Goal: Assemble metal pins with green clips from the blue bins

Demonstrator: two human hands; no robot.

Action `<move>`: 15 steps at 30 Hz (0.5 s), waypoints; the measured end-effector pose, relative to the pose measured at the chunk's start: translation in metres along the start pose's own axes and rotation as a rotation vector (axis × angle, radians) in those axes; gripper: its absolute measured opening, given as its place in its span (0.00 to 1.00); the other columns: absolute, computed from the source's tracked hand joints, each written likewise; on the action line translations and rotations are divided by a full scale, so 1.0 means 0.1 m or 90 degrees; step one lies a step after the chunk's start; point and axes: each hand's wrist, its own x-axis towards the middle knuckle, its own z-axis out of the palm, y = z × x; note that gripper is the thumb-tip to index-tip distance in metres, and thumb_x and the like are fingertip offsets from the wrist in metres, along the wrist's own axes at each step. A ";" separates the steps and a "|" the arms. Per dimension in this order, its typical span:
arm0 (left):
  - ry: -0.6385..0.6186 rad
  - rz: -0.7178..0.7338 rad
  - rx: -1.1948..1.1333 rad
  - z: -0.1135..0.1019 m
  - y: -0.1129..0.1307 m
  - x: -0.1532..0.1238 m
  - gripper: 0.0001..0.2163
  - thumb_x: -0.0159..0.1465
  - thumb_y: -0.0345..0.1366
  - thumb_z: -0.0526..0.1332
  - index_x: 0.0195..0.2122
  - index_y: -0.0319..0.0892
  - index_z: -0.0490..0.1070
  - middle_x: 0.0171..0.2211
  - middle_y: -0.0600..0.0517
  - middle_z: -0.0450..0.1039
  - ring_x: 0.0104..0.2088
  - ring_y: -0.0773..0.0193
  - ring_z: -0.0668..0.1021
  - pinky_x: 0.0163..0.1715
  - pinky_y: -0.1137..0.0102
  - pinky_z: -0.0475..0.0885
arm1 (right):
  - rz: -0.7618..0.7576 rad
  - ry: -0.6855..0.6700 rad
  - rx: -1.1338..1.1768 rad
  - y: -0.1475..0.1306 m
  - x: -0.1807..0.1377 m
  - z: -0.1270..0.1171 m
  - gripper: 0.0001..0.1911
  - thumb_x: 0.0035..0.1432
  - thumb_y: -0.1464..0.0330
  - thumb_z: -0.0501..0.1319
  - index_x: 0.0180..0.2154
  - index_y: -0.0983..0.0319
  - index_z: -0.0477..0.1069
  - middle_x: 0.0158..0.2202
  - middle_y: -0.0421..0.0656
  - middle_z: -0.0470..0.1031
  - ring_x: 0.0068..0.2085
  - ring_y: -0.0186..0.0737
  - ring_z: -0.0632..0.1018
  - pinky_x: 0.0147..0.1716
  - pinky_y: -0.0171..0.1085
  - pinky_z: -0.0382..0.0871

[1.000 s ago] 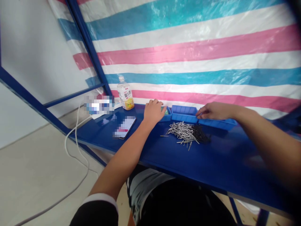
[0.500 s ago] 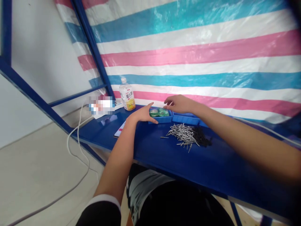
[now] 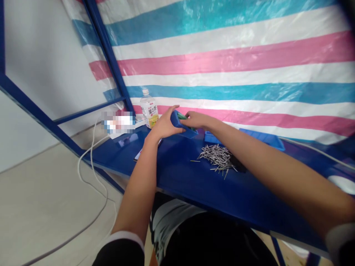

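Note:
A small blue plastic bin (image 3: 186,132) is tilted up off the table, with my left hand (image 3: 166,123) wrapped around its left end. Inside it lie green packets (image 3: 181,116), mostly covered by my fingers. My right hand (image 3: 198,120) reaches into the bin from the right, its fingers closed on the packets. On the table below my right forearm is a pile of thin silver metal pins (image 3: 217,157). Small black pieces (image 3: 237,164) lie against the pile's right side, partly behind the forearm. One loose pin (image 3: 195,161) rests left of the pile.
More blue bins (image 3: 260,138) stand along the back of the blue table (image 3: 177,173). A drink bottle (image 3: 149,109) is at the back left, with a phone (image 3: 138,155) partly under my left arm. White cables (image 3: 93,170) hang off the left side. A striped sheet (image 3: 222,66) covers the back.
My left hand has gripped the bin of green packets and lifted and tilted it. My right hand has moved left and down into it.

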 end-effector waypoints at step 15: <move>0.166 0.099 -0.183 0.34 0.31 0.09 0.36 0.66 0.55 0.70 0.72 0.54 0.64 0.73 0.47 0.63 0.73 0.39 0.64 0.75 0.46 0.59 | -0.049 -0.139 0.760 0.30 -0.12 -0.02 0.16 0.60 0.55 0.71 0.43 0.58 0.77 0.36 0.48 0.80 0.42 0.49 0.80 0.45 0.50 0.82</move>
